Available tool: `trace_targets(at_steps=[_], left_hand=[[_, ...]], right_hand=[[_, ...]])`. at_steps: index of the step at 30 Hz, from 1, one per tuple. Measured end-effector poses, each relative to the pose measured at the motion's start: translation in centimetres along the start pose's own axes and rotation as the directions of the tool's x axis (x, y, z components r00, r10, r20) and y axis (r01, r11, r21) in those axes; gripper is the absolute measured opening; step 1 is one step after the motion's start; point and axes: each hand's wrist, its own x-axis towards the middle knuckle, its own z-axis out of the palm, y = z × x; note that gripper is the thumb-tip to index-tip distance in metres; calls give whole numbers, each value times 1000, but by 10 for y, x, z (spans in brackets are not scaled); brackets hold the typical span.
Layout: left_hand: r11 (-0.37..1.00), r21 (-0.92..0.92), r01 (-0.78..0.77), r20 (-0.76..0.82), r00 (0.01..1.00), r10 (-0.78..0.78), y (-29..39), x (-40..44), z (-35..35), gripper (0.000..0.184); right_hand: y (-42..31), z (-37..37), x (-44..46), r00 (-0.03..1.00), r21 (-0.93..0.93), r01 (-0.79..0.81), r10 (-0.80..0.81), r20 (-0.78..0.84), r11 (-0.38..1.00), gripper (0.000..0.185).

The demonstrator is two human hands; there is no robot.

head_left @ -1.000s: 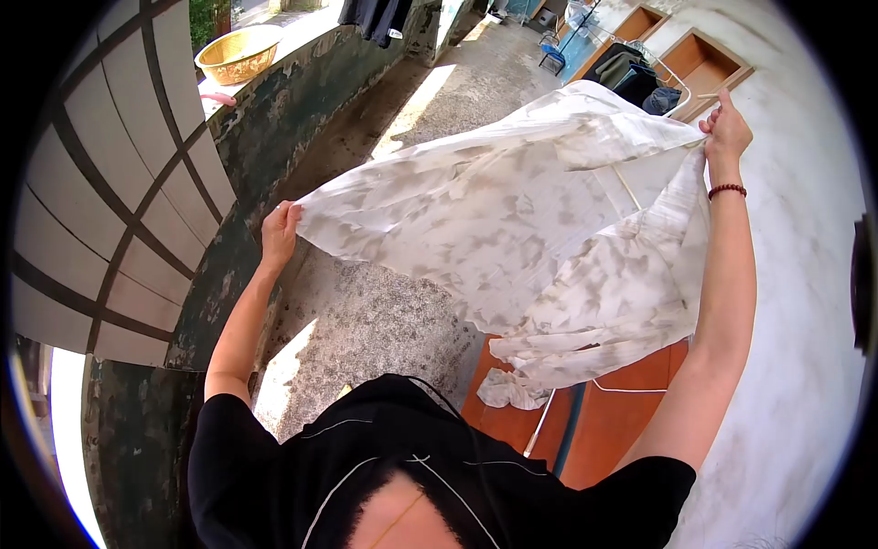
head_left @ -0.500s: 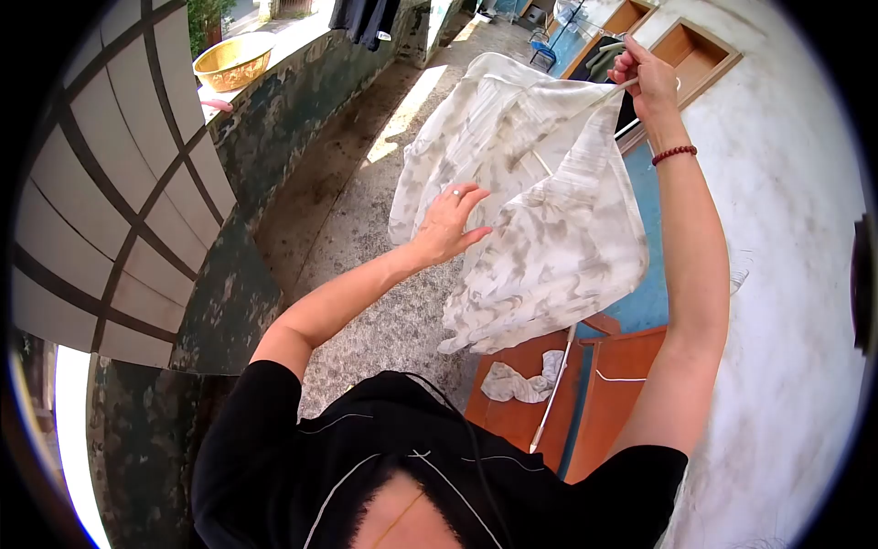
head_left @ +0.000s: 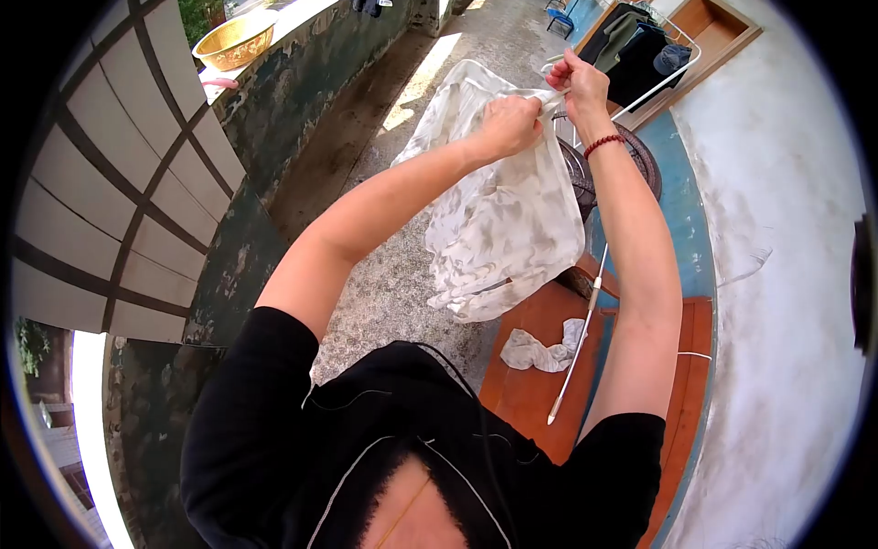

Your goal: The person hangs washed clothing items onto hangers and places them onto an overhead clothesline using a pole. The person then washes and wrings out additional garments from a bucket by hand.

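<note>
A thin white cloth piece with grey-brown blotches (head_left: 512,229), like a garment, hangs in front of me above the concrete floor. My right hand (head_left: 583,84) is closed at its upper right corner on a pale clothes hanger (head_left: 551,64), mostly hidden by the fingers and fabric. My left hand (head_left: 510,126) grips the cloth's upper edge, just left of my right hand, its fingers closed. The lower part of the cloth falls loose in folds. Whether it is a shirt or another garment, I cannot tell.
Right of the cloth, a white rack (head_left: 658,87) carries dark clothes (head_left: 631,46). A crumpled white cloth (head_left: 535,351) and a pole (head_left: 576,352) lie on or over a reddish-brown wooden surface (head_left: 521,403). A yellow basin (head_left: 235,41) sits on the left ledge.
My left hand has moved up and right from beside the cloth and closed on its top edge. My right hand has shifted left and slightly down with the hanger; the cloth is bunched narrower.
</note>
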Motion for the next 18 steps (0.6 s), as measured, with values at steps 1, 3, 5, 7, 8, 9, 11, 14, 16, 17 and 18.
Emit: trace_targets(at_steps=[1,3,5,7,8,9,11,14,16,17,18], left_hand=[[1000,-4,30,-20,999,-30,-6,2,1,13],[926,-281,252,87,968,-236,-13,13,-8,14],[648,-574,500,303,865,-399,-8,20,-34,16],[599,-648,469,336,883,-328,-19,19,-43,16],[633,-637,439,362,896,-257,-31,17,-43,18],[635,-583,507,413,858,-306,-37,13,-53,20],[628,-521,579,470,808,-355,-50,0,-61,21],[766,-350,540,568,772,-285,-64,-5,-52,24],[510,-595,621,523,781,-341,-44,-9,-50,25],[497,-580,645,502,764,-406,-32,-7,-50,26],[574,-558,599,410,801,-437,-36,-7,-37,24]], right_hand=[[5,2,-1,1000,4,1,-1,3,1000,27],[13,6,-1,999,-13,-18,18,28,1000,28],[18,6,-1,996,-78,-13,20,92,997,28],[17,8,0,992,-92,-23,34,120,996,26],[17,8,1,988,-107,-17,33,149,994,24],[22,7,11,986,-29,-59,63,152,998,25],[33,7,18,985,30,-95,90,145,995,25],[38,16,16,984,113,-120,103,144,986,24],[42,25,7,990,110,-18,3,139,994,21],[45,28,1,989,50,32,-39,146,998,21],[47,32,-8,979,-116,147,-128,161,982,22]])
